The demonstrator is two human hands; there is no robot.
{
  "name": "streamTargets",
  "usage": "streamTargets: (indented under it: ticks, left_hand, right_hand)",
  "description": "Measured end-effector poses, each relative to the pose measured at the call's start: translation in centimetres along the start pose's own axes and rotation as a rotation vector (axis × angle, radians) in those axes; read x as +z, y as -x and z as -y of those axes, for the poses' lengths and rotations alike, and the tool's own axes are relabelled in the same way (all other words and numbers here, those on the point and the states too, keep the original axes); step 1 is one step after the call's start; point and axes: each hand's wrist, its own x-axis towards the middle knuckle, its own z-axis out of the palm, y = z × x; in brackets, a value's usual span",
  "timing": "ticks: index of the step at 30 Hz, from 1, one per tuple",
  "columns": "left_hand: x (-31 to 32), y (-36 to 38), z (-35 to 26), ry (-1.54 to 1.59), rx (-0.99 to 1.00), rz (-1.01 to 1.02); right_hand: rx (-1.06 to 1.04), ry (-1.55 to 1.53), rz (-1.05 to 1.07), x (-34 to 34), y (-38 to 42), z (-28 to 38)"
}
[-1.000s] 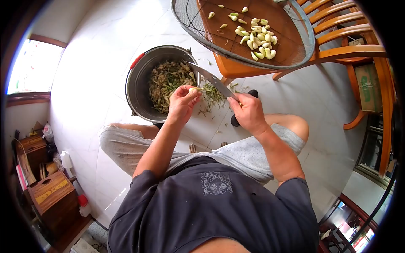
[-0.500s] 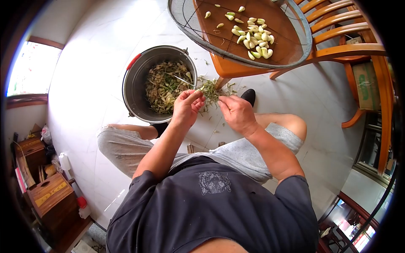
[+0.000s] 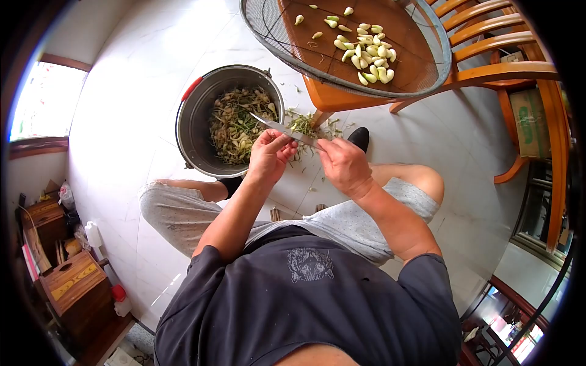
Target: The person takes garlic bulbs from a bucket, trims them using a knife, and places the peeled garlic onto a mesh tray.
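My right hand (image 3: 345, 166) is closed around the handle end of a knife (image 3: 276, 126). Its blade points left across the fingertips of my left hand (image 3: 271, 154) and reaches over the bucket's rim. The left fingers are pinched together on a small pale bulb, mostly hidden behind the blade and fingers. Below the blade stands a metal bucket (image 3: 185, 131) with a red handle grip, holding a heap of untrimmed bulbs (image 3: 235, 125) with roots and stalks. Trimmed white-green bulbs (image 3: 369, 52) lie in a round mesh sieve (image 3: 268, 39).
The sieve rests on a wooden chair (image 3: 342, 100) at the upper right. Green trimmings (image 3: 302, 124) are scattered on the tiled floor (image 3: 140, 122) beside the bucket. A shoe (image 3: 359, 139) shows behind my right hand. A wooden cabinet (image 3: 73, 277) stands at lower left.
The knife blade has turned from edge-on, barely visible, to broadside over my left fingertips. The small bulb seen at those fingertips is now mostly covered. Both hands stay nearly in place.
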Motion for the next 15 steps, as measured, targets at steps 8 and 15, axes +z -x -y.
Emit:
streamTargets:
  ticks: [8, 15]
  left_hand:
    - [1.1, 0.8, -1.9, 0.008, 0.012, 0.115]
    - [7.8, -0.2, -6.3, -0.419, 0.079, 0.184]
  right_hand:
    - [0.445, 0.026, 0.252, -1.5, 0.5, -2.8]
    - [0.353, -0.033, 0.303, -1.0, -0.2, -3.0]
